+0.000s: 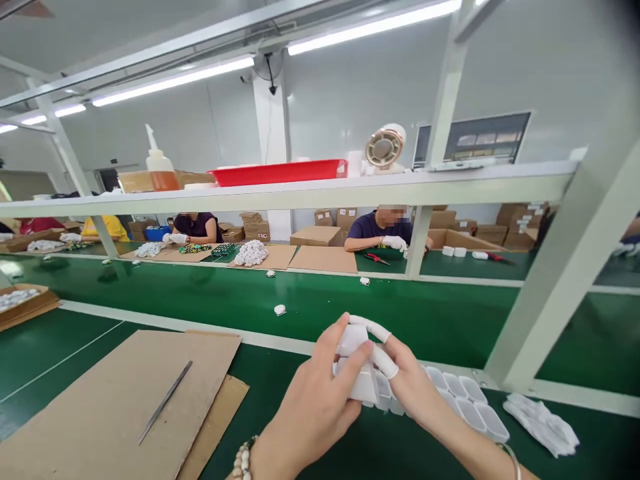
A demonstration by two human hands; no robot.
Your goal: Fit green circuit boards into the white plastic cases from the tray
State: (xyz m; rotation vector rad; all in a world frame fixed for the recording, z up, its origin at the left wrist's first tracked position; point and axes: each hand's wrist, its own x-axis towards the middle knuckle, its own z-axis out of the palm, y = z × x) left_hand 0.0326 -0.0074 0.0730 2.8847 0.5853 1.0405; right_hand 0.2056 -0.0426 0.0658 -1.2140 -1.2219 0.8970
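Observation:
My left hand point(313, 397) is closed around small white plastic box-like pieces point(361, 385), one above the other; their exact kind is hard to make out. My right hand point(413, 383) pinches the same pieces from the far right side, with white covers on its thumb point(385, 361) and forefinger. Fingers hide part of the pieces and where they meet. Under and behind my right forearm lies a white compartment tray point(487, 420) on the green bench. A crumpled white glove point(543, 423) rests right of it.
On the left, metal tweezers point(166, 401) lie on cardboard sheets point(100, 400). Beyond runs a green conveyor belt point(200, 287) carrying small white parts point(280, 310). A shelf point(300, 197) crosses overhead, with a slanting post point(565, 267) at right. Co-workers point(383, 227) sit across the belt.

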